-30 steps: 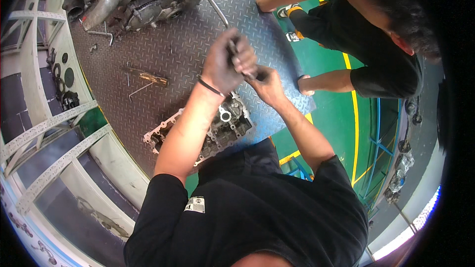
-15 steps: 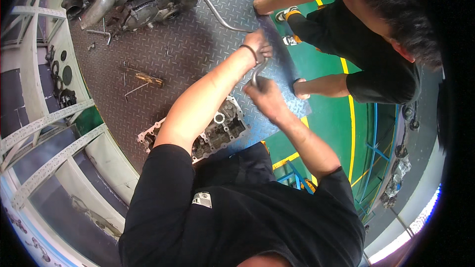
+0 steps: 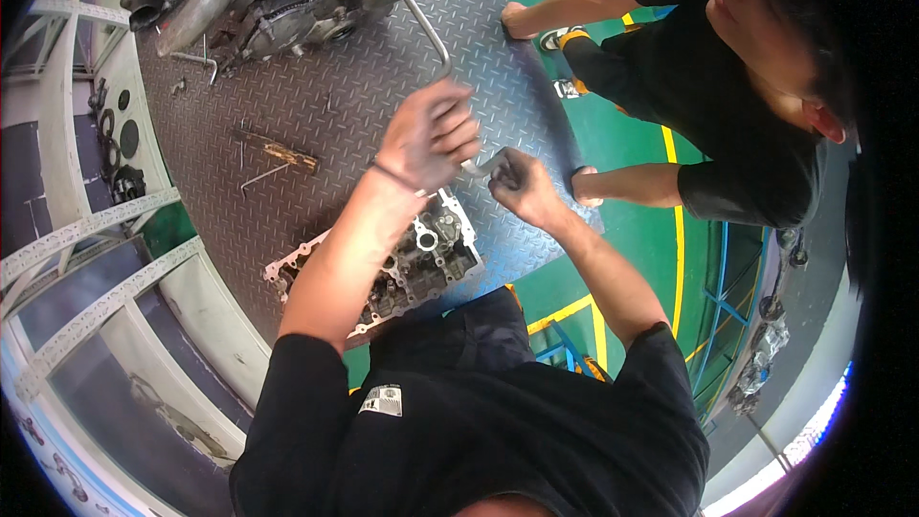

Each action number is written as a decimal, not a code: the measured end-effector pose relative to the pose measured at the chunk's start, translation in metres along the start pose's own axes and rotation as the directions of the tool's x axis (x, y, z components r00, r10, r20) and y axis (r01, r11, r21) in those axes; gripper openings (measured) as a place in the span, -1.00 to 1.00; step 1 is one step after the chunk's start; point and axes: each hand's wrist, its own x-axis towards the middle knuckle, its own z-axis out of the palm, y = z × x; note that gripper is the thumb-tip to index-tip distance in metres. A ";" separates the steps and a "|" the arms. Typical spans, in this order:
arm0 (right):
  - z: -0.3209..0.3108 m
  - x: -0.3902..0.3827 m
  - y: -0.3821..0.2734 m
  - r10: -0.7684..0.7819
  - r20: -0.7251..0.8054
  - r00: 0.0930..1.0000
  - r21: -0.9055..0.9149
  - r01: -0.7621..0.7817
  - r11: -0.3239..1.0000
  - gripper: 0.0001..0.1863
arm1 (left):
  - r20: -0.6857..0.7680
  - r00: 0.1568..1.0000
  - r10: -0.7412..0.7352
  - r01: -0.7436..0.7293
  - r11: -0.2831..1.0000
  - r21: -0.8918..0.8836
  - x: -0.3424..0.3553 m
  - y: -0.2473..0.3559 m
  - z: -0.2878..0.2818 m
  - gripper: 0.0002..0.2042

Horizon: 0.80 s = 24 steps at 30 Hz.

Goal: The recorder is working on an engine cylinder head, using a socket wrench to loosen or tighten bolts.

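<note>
A bent steel speed wrench [image 3: 418,14] runs from the engine assembly [image 3: 297,24] at the far side of the table toward me. My left hand [image 3: 431,134] is closed around its cranked middle, fingers curled and slightly blurred. At the wrench's near end, my right hand [image 3: 525,190] is wrapped around the handle. Close to my body and under my left forearm lies a cylinder head [image 3: 450,230], partly hidden by that arm. Where the wrench meets the engine, the fastener is too small to make out.
The patterned metal table [image 3: 354,124] carries a wooden-looking piece [image 3: 290,155], a thin L-shaped rod [image 3: 263,175] and a T-shaped tool [image 3: 203,62]. Across the right edge stands a co-worker [image 3: 728,86], hands at the table's edge. White shelving frames [image 3: 96,325] stand at left.
The wrench's crank has swung left and toward me, my left hand moving with it. My right hand has stayed near the handle end. The co-worker's head has shifted right.
</note>
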 end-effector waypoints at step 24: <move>-0.002 -0.004 -0.029 0.296 0.109 0.949 0.071 -0.304 0.950 -0.69 | -0.402 0.913 0.062 0.072 0.948 0.309 0.112 -0.027 -0.125 -0.85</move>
